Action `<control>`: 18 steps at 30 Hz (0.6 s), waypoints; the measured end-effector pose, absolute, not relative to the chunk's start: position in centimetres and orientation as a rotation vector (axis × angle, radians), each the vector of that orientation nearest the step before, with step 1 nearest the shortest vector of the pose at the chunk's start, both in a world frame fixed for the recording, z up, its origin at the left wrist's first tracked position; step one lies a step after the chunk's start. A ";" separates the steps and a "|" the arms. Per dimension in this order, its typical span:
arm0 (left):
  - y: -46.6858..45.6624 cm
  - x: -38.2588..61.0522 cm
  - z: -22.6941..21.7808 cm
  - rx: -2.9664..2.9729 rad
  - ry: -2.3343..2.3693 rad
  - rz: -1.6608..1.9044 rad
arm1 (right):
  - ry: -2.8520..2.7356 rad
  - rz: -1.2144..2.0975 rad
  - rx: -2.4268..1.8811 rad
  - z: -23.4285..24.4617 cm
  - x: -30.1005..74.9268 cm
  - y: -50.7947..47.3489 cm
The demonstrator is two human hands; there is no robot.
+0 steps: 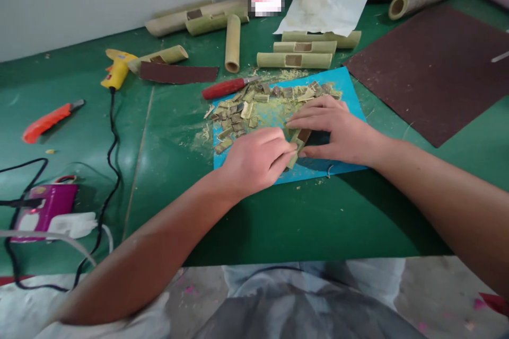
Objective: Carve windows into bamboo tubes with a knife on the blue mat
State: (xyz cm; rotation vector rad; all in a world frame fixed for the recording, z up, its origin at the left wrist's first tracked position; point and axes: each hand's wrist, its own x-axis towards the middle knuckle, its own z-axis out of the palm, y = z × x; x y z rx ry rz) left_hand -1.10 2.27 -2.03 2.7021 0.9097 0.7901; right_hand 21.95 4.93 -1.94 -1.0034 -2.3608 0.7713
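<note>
A short green bamboo tube point(292, 161) with a rectangular slot cut in it lies at a slant over a blue sheet point(278, 176). My left hand point(260, 161) is closed, thumb and curled fingers gripping the tube's near end; whatever is inside the fist is hidden. My right hand point(336, 130) holds the same tube from the right, thumb on the near side and fingers across the far part. Bamboo chips point(234, 116) and pale shavings are scattered beyond my hands. A red-handled carving knife point(225, 88) rests at the sheet's far left edge.
Slotted bamboo tubes point(294, 60) lie at the back. A yellow glue gun point(119, 68), an orange cutter point(47, 123) and a purple power strip point(66, 201) with cables are to the left. Brown sandpaper point(433, 69) lies right, near a white paper point(326, 5).
</note>
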 end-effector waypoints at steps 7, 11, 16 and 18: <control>2.5 -1.3 -1.9 2.710 0.876 0.783 | -2.355 0.774 -1.009 -1.9 22.0 5.0; 2.4 -1.2 -1.9 2.724 0.895 0.808 | -2.362 0.771 -1.003 -1.9 21.9 5.0; 2.5 -1.3 -2.0 2.719 0.880 0.773 | -2.361 0.756 -1.005 -2.0 21.9 4.9; 2.4 -1.3 -2.0 2.737 0.881 0.769 | -2.362 0.759 -1.003 -2.0 22.0 4.9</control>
